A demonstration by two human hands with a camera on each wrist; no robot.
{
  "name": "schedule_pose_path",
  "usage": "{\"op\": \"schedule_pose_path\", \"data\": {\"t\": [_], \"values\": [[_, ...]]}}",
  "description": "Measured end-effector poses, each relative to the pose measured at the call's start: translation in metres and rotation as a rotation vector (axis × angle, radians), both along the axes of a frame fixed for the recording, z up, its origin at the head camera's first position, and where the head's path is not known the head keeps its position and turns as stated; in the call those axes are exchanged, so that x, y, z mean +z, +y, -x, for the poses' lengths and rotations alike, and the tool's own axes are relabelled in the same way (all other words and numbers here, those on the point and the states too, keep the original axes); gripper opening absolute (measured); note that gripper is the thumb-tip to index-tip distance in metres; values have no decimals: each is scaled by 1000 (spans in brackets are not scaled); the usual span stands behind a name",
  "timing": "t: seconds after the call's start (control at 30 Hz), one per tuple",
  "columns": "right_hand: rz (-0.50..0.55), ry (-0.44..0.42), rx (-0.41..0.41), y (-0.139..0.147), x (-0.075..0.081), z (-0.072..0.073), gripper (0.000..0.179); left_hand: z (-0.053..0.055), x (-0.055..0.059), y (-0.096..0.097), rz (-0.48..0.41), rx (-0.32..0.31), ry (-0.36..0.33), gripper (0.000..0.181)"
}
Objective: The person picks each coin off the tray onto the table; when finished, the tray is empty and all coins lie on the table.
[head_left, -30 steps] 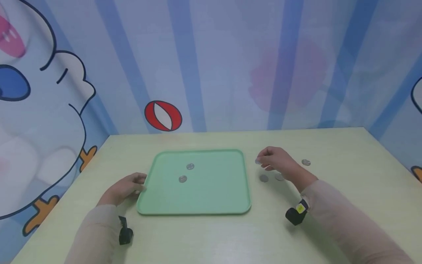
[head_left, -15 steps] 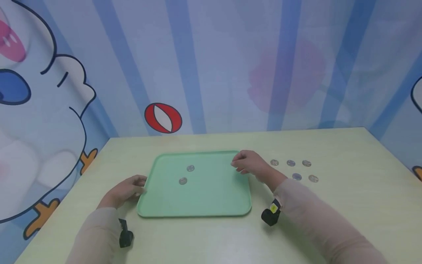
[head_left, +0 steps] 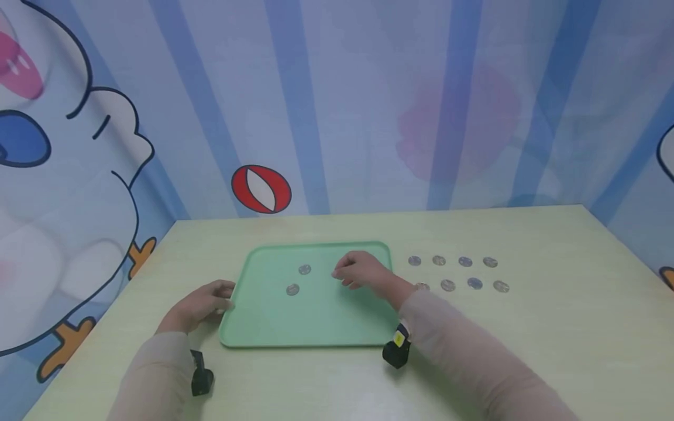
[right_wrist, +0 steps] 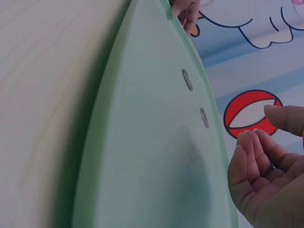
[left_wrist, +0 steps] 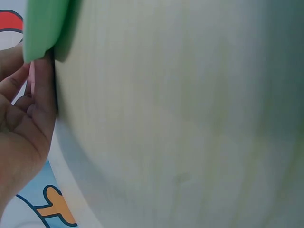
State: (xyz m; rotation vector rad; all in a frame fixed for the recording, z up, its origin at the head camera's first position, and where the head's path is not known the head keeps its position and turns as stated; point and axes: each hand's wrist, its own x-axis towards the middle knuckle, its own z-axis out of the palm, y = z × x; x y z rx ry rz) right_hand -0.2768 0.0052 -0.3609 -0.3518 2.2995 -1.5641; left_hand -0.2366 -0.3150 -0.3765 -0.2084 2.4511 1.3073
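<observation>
At its left edge, the light green tray point(head_left: 316, 321) is held by my left hand point(head_left: 197, 304). In the left wrist view, that hand's fingers point(left_wrist: 43, 80) lie against the tray's edge point(left_wrist: 42, 33). Two silver coins, a farther coin point(head_left: 304, 269) and a nearer coin point(head_left: 292, 289), lie flat on the tray. Above the tray's right half hovers my right hand point(head_left: 363, 272), right of both coins. In the right wrist view a gap shows between its thumb point(right_wrist: 285, 118) and bent fingers point(right_wrist: 254, 149), with nothing held.
Right of the tray, several silver coins lie in two rows on the pale table point(head_left: 553, 327); one coin point(head_left: 423, 286) is partly behind my right wrist. A patterned blue backdrop point(head_left: 358, 117) stands behind the table.
My right hand has let go of a coin at the left end of the far row on the table and moved left over the tray. The left hand has stayed put.
</observation>
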Motion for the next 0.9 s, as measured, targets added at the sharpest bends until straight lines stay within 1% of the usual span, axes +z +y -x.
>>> {"op": "schedule_pose_path", "data": {"t": [0.23,0.6,0.67,0.77,0.83,0.9], "values": [[-12,1,56,-24,3,-3,16,2,-2,-2,5,2,-4,52],[-70,19,138,-51,2,6,17,1,-1,0,8,8,-2,53],[-80,27,153,-55,1,7,20,0,-1,0,3,7,-1,53],[-125,54,176,-62,0,8,28,0,0,-1,-6,4,1,53],[-174,73,186,-68,-2,9,33,0,0,-1,-8,3,3,53],[-235,98,192,-75,-8,15,35,0,0,-1,-12,0,2,53]]}}
